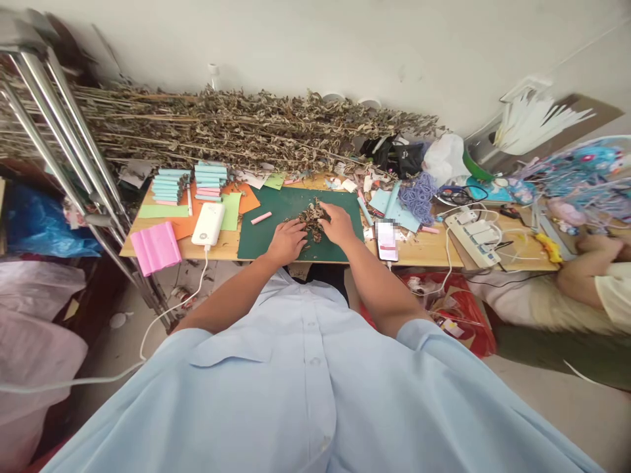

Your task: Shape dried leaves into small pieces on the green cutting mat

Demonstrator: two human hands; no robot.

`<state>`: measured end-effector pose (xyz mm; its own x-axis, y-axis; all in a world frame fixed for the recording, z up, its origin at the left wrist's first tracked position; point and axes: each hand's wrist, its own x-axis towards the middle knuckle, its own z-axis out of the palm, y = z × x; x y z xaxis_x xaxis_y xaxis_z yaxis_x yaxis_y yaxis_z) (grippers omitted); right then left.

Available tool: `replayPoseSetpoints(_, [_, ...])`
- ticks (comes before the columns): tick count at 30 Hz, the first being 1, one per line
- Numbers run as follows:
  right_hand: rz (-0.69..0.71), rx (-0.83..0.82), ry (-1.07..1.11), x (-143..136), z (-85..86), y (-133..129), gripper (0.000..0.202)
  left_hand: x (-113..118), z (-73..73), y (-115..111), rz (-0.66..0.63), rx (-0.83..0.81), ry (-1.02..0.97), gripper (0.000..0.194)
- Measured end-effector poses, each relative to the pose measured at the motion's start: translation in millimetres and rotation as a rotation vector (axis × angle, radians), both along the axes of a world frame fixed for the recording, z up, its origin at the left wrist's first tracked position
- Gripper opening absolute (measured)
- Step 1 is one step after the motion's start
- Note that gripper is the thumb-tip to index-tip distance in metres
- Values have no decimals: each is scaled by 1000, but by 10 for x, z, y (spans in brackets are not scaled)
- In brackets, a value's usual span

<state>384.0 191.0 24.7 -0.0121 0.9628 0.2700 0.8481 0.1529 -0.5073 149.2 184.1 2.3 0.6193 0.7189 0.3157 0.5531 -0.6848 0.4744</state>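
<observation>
Below the desk's [428, 248] front edge, toward the right corner, a red bag [482, 315] holds scraps. Near the middle of that edge, dried leaves [314, 215] lie heaped on a green mat [254, 244]. Our left hand [287, 243] lies palm down at the heap's left, fingers bent; our right hand [338, 225] curves against its right. Whether either grip pinches leaves, we cannot tell.

plain dark green mat [256, 244], grey-brown dried leaves [314, 220], yellow-brown wood-grain desk [419, 248], solid pink folded paper [156, 248], light green paper strip [162, 211], pale blue rolls [211, 172] with some in pink, white cabled device [208, 223], purple yarn [418, 199], plain light blue shirt [305, 374], red plastic bag [480, 318], off-white wall [345, 46]
</observation>
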Motion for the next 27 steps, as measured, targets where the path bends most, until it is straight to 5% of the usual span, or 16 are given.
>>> replayPoseSetpoints(5, [-127,46,134,30,-30,73,24,-14,-34,6,-1,5,-30,27])
replayPoseSetpoints(14, [-303,-2,811,219,47,-6,47,-10,-44,19,15,-22,-90,29])
replayPoseSetpoints(27, [-145,-231,948,-55,48,-236,50,129,121,65,50,-9,-182,48])
